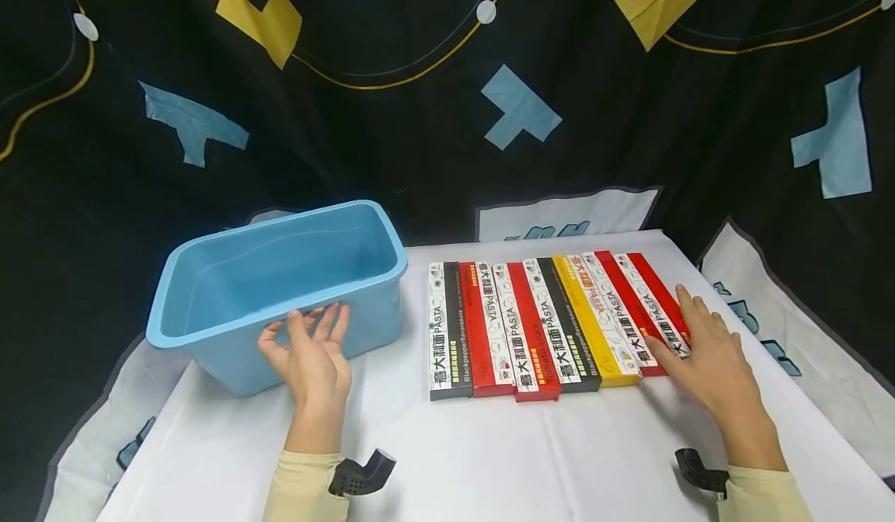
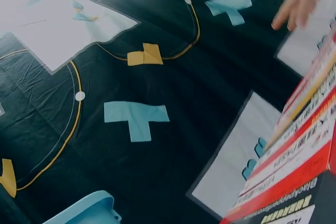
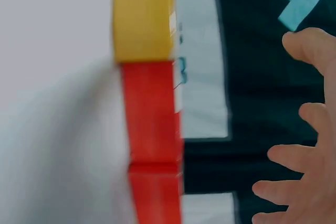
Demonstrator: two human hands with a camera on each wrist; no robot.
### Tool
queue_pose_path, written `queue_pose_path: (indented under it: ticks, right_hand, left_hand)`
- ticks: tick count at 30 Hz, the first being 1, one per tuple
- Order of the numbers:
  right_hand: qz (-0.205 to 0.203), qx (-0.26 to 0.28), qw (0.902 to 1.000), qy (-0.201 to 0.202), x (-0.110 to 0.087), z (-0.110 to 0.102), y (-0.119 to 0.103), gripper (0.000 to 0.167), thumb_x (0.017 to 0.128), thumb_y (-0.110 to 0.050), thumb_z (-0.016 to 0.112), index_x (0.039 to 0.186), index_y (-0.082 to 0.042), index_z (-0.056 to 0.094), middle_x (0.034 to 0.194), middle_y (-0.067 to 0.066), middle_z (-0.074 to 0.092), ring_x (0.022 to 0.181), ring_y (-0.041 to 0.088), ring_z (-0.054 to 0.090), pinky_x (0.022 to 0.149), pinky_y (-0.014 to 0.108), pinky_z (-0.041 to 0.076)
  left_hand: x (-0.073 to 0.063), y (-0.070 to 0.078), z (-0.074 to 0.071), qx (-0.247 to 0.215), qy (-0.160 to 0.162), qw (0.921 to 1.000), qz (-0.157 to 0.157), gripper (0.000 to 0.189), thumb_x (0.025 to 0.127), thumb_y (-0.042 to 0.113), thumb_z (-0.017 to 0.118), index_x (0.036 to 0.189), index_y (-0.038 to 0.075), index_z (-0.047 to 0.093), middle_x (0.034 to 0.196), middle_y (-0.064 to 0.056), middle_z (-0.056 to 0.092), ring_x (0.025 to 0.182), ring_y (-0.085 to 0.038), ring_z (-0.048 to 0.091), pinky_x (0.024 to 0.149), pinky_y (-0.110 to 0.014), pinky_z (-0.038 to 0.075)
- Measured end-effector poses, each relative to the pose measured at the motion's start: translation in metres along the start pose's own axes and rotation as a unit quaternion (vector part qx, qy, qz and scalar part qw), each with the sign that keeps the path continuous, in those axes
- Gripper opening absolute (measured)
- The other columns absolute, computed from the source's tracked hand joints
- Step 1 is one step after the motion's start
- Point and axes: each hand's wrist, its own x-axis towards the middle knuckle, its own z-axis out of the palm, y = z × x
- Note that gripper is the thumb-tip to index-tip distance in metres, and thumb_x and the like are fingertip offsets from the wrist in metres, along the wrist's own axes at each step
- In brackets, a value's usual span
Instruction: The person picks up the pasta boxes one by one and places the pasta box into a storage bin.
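A light blue plastic tub (image 1: 287, 308) stands on the left of the table. My left hand (image 1: 311, 355) is at its front wall, fingers loosely bent just below the rim; whether they touch it I cannot tell. To the right lies a row of flat pasta boxes, among them a black one (image 1: 457, 367), a yellow one (image 1: 594, 328) and a red one (image 1: 660, 293). My right hand (image 1: 713, 359), fingers spread, is at the row's right end, partly over the last box. The right wrist view shows that hand (image 3: 310, 171) holding nothing.
White cloth (image 1: 454, 460) covers the table. Behind hangs a dark curtain (image 1: 391, 149) with blue and yellow patches. A small black device (image 1: 363, 475) sits on the left wrist, and a similar device (image 1: 699, 471) on the right.
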Motion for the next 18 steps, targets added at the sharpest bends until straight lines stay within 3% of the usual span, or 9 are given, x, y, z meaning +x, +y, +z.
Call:
queue_pose_path:
  ticks: [4, 9, 13, 18]
  right_hand:
    - [0.026, 0.024, 0.9992, -0.019, 0.005, 0.007, 0.017, 0.095, 0.089, -0.05, 0.063, 0.157, -0.014, 0.007, 0.152, 0.034, 0.017, 0.132, 0.059, 0.019, 0.093, 0.083, 0.022]
    - [0.075, 0.05, 0.9928, -0.078, 0.015, 0.016, 0.041, 0.094, 0.09, -0.054, 0.061, 0.155, -0.005, 0.014, 0.152, 0.038, 0.01, 0.132, 0.06, 0.019, 0.09, 0.082, 0.028]
    - [0.089, 0.061, 0.9866, -0.122, 0.021, 0.021, 0.056, 0.096, 0.089, -0.06, 0.059, 0.153, 0.0, 0.018, 0.148, 0.04, 0.019, 0.126, 0.059, 0.027, 0.093, 0.078, 0.032]
    - [0.119, 0.074, 0.9792, -0.146, 0.023, 0.014, 0.068, 0.099, 0.086, -0.062, 0.062, 0.15, 0.002, 0.023, 0.139, 0.039, 0.033, 0.117, 0.053, 0.036, 0.086, 0.07, 0.044]
  left_hand:
    - [0.006, -0.004, 0.004, -0.034, 0.02, 0.9991, -0.013, 0.028, 0.101, 0.02, 0.05, 0.116, 0.015, 0.026, 0.105, -0.017, 0.04, 0.101, -0.039, 0.057, 0.091, -0.05, 0.053]
    - [0.007, -0.008, 0.004, -0.047, 0.037, 0.9982, -0.009, 0.024, 0.101, 0.023, 0.048, 0.114, 0.015, 0.029, 0.104, -0.016, 0.04, 0.086, -0.03, 0.056, 0.089, -0.05, 0.054]
    - [0.007, -0.003, 0.001, -0.054, 0.038, 0.9978, -0.001, 0.024, 0.101, 0.023, 0.048, 0.114, 0.014, 0.03, 0.103, -0.017, 0.041, 0.084, -0.03, 0.055, 0.089, -0.051, 0.054]
    - [0.004, -0.002, -0.001, -0.049, 0.029, 0.9983, 0.01, 0.025, 0.101, 0.022, 0.049, 0.114, 0.013, 0.03, 0.1, -0.015, 0.04, 0.08, -0.03, 0.054, 0.088, -0.053, 0.053]
